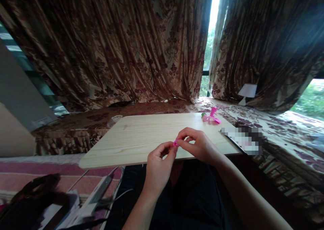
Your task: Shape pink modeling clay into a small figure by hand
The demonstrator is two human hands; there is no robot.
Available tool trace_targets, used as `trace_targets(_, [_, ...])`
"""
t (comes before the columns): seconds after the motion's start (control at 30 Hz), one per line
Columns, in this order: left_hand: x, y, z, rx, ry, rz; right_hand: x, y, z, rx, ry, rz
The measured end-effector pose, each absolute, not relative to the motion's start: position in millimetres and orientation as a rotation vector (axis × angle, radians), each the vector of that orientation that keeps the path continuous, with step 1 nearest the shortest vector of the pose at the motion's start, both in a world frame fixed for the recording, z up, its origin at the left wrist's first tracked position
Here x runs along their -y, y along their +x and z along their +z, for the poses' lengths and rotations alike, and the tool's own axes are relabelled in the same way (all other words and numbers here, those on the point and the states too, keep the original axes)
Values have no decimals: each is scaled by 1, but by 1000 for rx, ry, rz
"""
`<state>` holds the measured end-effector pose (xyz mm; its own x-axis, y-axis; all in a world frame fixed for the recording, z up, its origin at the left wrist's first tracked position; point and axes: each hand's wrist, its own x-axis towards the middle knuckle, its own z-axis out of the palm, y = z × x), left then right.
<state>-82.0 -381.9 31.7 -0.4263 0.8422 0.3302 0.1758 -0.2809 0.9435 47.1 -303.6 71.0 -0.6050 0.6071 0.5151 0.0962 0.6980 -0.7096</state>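
Pink piece (pixel 175 143) sits pinched in both hands (pixel 159 167) (pixel 201 145); the pixelated slab (pixel 241 142) is unreadable.

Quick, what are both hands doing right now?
Left hand: closed, holding a small pink piece.
Right hand: closed, holding the same small pink piece.

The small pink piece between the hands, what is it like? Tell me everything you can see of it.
The small pink piece is bright pink and tiny, mostly covered by fingers, so its full shape and parts can't be made out. It looks like plastic, though that is uncertain. The fingertips of the left hand and right hand meet at it, pinching it from either side. In the picture, it shows against the near part of the pale wood-grain tabletop.
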Motion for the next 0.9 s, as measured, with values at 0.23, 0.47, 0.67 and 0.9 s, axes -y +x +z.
trace_targets(0.23, [366,-80,26,-1278,1050,1757,293,55,67,1979,-586,1051])
trace_targets(0.47, [326,-66,35,-1128,1087,1586,261,77,68,1904,-630,1042])
trace_targets(0.67, [216,-67,54,-1470,1514,1546,172,136,96,1800,-865,819])
trace_targets(0.9, [80,-40,69,-1510,1876,1456,88,154,33,1952,-983,738])
